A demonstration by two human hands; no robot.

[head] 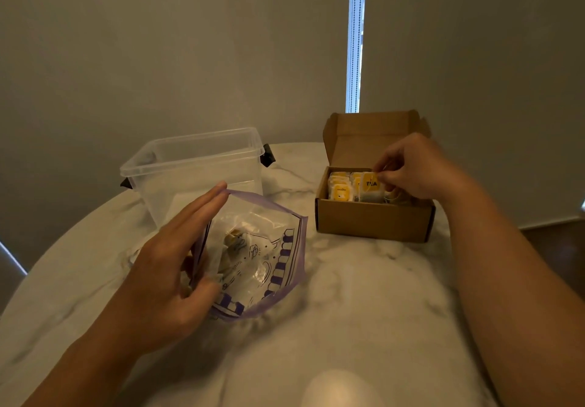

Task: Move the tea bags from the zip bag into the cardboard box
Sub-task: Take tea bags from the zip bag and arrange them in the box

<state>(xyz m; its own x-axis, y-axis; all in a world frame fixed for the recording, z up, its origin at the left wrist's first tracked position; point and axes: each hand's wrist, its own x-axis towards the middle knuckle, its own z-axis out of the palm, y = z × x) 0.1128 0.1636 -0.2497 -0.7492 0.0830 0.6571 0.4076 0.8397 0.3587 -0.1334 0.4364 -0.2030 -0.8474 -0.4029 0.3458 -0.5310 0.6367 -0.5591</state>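
Note:
A clear zip bag (269, 254) with a purple rim and purple print stands open on the marble table, with a few tea bags (235, 242) visible inside. My left hand (171, 267) holds the bag's left edge, fingers straight along the rim and thumb pressed on the inner side. To the right stands an open cardboard box (373, 221), lid flap up, with several yellow-tagged tea bags (340, 189) in rows. My right hand (411, 169) is over the box and pinches a tea bag with a yellow tag (371, 183) by its top edge.
A clear plastic tub (193, 169) with black clips stands behind the zip bag. The round marble table (364, 296) stretches toward me. Grey roller blinds hang behind, with a bright gap (355, 39) between them.

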